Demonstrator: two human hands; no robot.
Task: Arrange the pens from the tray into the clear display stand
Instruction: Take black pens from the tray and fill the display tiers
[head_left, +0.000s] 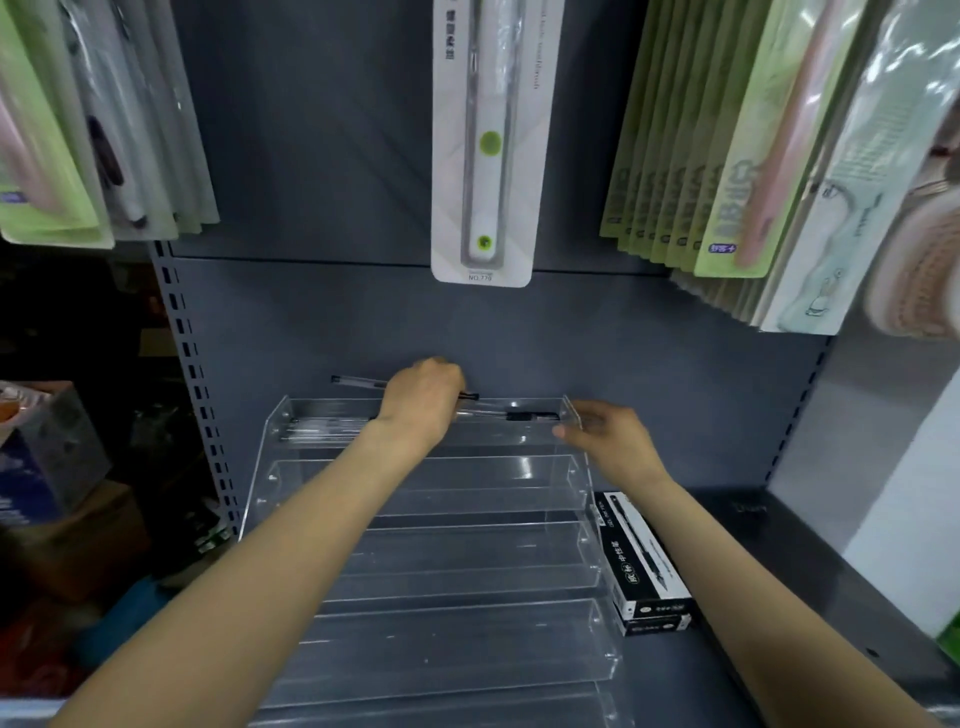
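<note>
A clear stepped display stand (431, 561) sits on the grey shelf, with several tiers rising toward the back panel. My left hand (421, 400) is above the top tier and grips a clear pen with a black cap (358, 382), held level along the back wall. Another clear pen with a black grip (519, 415) lies in the top tier, and more clear pens (322, 426) lie at that tier's left end. My right hand (608, 436) touches the stand's upper right corner with relaxed fingers and holds nothing.
Two stacked black pen boxes (644, 561) lie just right of the stand. Packaged goods hang from the back panel above: a white card (488, 140) in the middle, green packs (717, 156) at the right, others (78, 130) at the left. Cartons (52, 457) stand left of the shelf upright.
</note>
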